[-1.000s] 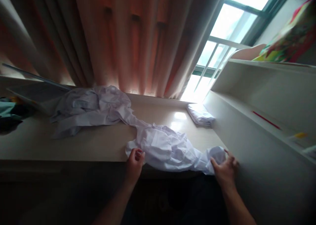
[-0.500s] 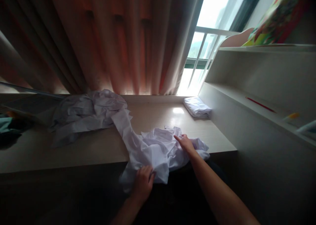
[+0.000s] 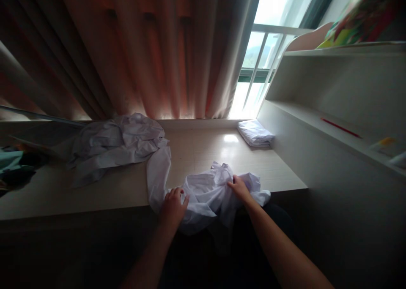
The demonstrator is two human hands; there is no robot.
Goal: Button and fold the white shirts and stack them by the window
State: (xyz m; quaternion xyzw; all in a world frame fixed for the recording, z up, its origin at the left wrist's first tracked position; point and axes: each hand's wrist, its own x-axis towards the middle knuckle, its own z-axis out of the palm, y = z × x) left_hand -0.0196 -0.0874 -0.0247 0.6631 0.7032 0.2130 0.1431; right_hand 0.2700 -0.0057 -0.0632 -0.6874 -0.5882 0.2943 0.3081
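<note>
A crumpled white shirt (image 3: 203,196) lies over the front edge of the pale desk (image 3: 193,154), part of it hanging below. One long sleeve (image 3: 158,166) stretches away to the left, toward a heap of white cloth. My left hand (image 3: 174,202) is closed on the shirt's left side, fingers curled over the fabric near the sleeve. On the right side, my right hand (image 3: 238,188) pinches the fabric between thumb and fingers, beside a bunched part that looks like the collar (image 3: 222,170).
Rumpled white cloth (image 3: 120,141) lies at the back left, with dark and green items (image 3: 15,166) beyond it. A folded white garment (image 3: 255,133) sits at the back right corner. The shelf unit (image 3: 317,154) bounds the right side, holding a red pencil (image 3: 341,127). Curtains (image 3: 152,61) hang behind.
My left hand has moved up and slightly left, from the shirt's hanging lower edge to the desk edge. The shirt's left part has shifted with it; my right hand has closed into a pinch.
</note>
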